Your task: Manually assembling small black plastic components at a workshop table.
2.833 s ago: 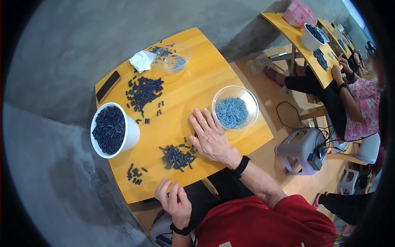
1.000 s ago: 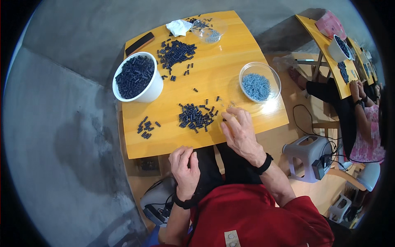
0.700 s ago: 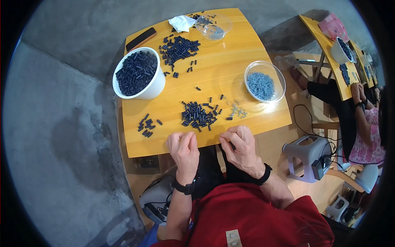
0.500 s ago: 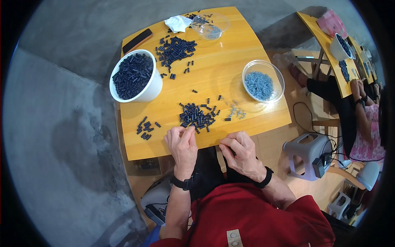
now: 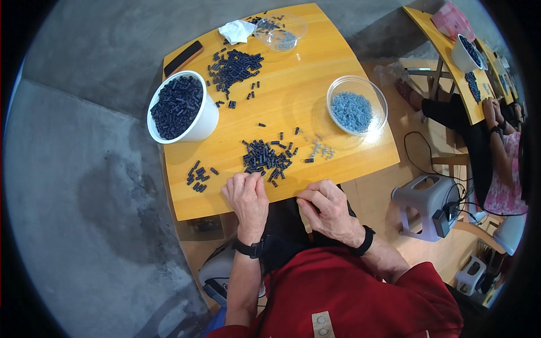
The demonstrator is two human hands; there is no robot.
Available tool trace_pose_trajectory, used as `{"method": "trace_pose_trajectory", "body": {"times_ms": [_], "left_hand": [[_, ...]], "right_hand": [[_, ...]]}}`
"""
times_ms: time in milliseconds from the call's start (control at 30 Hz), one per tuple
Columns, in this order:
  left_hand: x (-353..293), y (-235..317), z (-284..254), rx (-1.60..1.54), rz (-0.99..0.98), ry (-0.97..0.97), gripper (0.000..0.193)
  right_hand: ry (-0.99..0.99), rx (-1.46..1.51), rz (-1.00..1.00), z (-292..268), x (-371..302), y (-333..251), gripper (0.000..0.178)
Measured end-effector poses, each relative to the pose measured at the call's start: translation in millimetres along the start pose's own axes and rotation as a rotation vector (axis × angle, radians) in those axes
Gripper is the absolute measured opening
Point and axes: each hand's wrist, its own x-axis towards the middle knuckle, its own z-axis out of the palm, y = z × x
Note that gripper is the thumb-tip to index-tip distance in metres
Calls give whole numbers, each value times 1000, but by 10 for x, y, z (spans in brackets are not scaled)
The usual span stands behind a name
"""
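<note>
A loose pile of small black cylindrical pieces (image 5: 265, 158) lies toward the table's near edge. My left hand (image 5: 248, 197) rests at the pile's near side, its fingers curled and closed; anything in them is hidden. To its right, my right hand (image 5: 327, 205) is at the table's edge with thumb and forefinger pinched together. Whatever that pinch holds is too small to make out. Small clear pieces (image 5: 321, 150) are scattered to the right of the black pile. A smaller group of black pieces (image 5: 198, 176) sits to its left.
On the yellow table (image 5: 298, 84) stand a white bucket of black pieces (image 5: 209, 121), a clear tub of bluish pieces (image 5: 352, 112) and another clear tub (image 5: 282, 34). A second black pile (image 5: 236, 67), a phone-like dark slab (image 5: 183, 58) and tissue (image 5: 236, 31) lie farther back. Another person sits at right.
The view has shifted slightly. Both hands stay in nearly the same places with fingers closed; the left fingertips have shifted slightly at the pile's near side.
</note>
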Motion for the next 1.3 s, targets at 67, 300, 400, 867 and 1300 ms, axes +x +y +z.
{"method": "trace_pose_trajectory", "body": {"times_ms": [67,300,400,867,1300], "left_hand": [[-25,5,-56,-92,-23,41,12],[-260,282,-390,-1078,-456,-9,11],[-292,364,-460,-1257,-410,-8,15],[-399,667,-591,-428,58,-51,19],[-503,700,-430,-526,-21,-111,14]], "right_hand": [[-7,10,3,22,-12,-16,19],[-274,-63,-152,307,87,26,18],[-266,-26,-119,377,177,69,20],[-206,509,307,-196,-30,-296,12],[9,85,269,-456,-24,175,10]]}}
